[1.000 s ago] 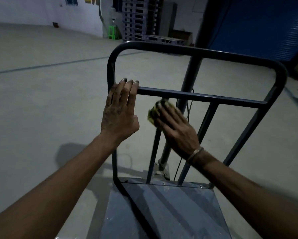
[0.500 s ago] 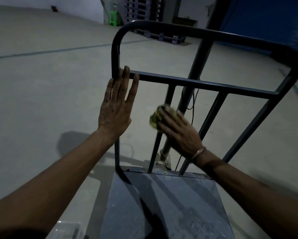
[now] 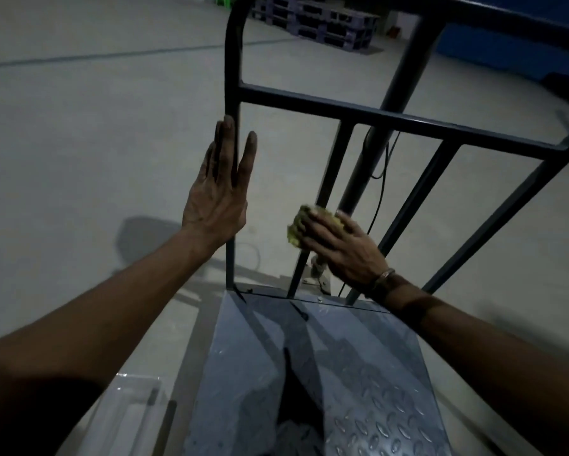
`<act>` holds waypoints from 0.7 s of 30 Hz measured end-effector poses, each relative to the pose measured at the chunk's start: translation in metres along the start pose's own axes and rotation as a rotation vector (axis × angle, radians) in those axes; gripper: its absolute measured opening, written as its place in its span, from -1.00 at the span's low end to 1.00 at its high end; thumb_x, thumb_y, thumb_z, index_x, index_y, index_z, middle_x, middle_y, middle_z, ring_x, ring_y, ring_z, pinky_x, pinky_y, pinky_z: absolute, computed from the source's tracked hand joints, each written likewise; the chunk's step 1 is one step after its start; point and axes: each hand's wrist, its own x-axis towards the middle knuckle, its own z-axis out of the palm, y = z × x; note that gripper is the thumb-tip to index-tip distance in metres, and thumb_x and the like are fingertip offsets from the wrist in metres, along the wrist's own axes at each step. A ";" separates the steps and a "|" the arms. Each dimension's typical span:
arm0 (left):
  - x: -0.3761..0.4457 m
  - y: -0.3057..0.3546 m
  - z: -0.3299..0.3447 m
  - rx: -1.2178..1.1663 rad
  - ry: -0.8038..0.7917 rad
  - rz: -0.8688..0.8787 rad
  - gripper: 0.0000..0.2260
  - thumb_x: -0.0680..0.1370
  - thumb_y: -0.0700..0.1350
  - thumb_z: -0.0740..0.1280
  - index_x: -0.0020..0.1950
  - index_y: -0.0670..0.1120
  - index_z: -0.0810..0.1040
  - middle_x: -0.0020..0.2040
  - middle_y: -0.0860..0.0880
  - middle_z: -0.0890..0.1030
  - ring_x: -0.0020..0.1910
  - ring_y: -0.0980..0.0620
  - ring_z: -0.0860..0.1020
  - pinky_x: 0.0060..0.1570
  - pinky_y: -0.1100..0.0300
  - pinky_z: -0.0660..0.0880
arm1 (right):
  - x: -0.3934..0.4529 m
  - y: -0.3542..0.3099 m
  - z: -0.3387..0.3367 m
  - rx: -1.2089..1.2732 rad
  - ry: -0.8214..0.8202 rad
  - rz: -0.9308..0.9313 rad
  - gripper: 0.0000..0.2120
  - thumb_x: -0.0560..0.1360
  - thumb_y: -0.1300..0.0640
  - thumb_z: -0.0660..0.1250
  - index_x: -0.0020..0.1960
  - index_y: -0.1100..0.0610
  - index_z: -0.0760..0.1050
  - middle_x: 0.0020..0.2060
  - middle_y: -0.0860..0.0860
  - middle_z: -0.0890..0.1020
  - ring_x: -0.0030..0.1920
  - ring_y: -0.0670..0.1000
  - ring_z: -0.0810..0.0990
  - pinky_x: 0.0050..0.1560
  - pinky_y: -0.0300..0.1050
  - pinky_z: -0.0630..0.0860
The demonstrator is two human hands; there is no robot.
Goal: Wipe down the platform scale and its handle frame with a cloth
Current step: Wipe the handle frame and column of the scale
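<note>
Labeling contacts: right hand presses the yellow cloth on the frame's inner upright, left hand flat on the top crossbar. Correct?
Not quite. In the head view the left hand lies flat against the frame's outer left upright, below the crossbar, not on it. The right hand does press the yellow cloth on the inner upright.

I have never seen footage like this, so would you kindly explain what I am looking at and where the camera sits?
The camera is worn on a person's head, looking forward and down at their own bare arms. In front of them stands a platform scale with a patterned metal deck and a dark tubular handle frame rising at its far end. The left hand lies flat and open against the frame's left upright. The right hand presses a yellow-green cloth against one of the inner vertical bars, wiping it. A bracelet sits on the right wrist. Around it all is bare concrete floor, with stacked pallets far behind.
</note>
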 end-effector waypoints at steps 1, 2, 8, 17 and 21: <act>-0.001 0.000 -0.002 -0.057 0.026 -0.021 -0.10 0.49 -0.33 0.37 0.71 -0.26 -0.10 0.67 -0.43 -0.11 0.71 -0.31 -0.11 0.63 -0.11 0.26 | 0.005 0.002 -0.005 0.001 0.026 0.055 -0.46 0.65 0.29 0.16 0.61 0.07 0.27 0.62 0.14 0.22 0.63 0.18 0.16 0.49 0.31 0.28; -0.001 0.000 -0.003 -0.108 0.038 -0.050 -0.10 0.49 -0.33 0.39 0.70 -0.28 -0.09 0.66 -0.44 -0.11 0.71 -0.29 -0.10 0.59 -0.07 0.32 | 0.008 0.000 -0.007 0.006 0.039 0.094 -0.47 0.67 0.30 0.12 0.62 0.09 0.25 0.63 0.14 0.20 0.64 0.17 0.14 0.51 0.31 0.26; -0.004 0.007 0.000 -0.158 0.028 -0.129 -0.09 0.54 -0.29 0.43 0.68 -0.34 -0.13 0.68 -0.41 -0.11 0.72 -0.20 -0.09 0.62 0.00 0.27 | -0.039 -0.063 0.036 0.010 -0.246 -0.089 -0.46 0.65 0.20 0.21 0.61 0.09 0.23 0.63 0.13 0.17 0.63 0.21 0.13 0.47 0.33 0.30; -0.008 0.004 -0.001 -0.163 -0.051 -0.162 -0.11 0.55 -0.21 0.42 0.71 -0.26 -0.08 0.68 -0.30 0.14 0.22 -0.23 0.60 0.05 0.06 0.61 | -0.014 -0.037 0.014 0.003 -0.208 0.024 -0.48 0.69 0.27 0.04 0.64 0.16 0.13 0.66 0.17 0.08 0.65 0.23 0.03 0.54 0.34 0.15; -0.009 0.002 -0.002 -0.180 -0.060 -0.158 -0.12 0.56 -0.21 0.43 0.71 -0.26 -0.06 0.64 -0.30 0.24 0.21 -0.23 0.58 0.15 0.03 0.59 | -0.029 -0.053 0.036 0.012 -0.287 -0.060 -0.41 0.66 0.27 0.09 0.67 0.09 0.08 0.67 0.10 0.00 0.66 0.19 -0.02 0.53 0.33 0.16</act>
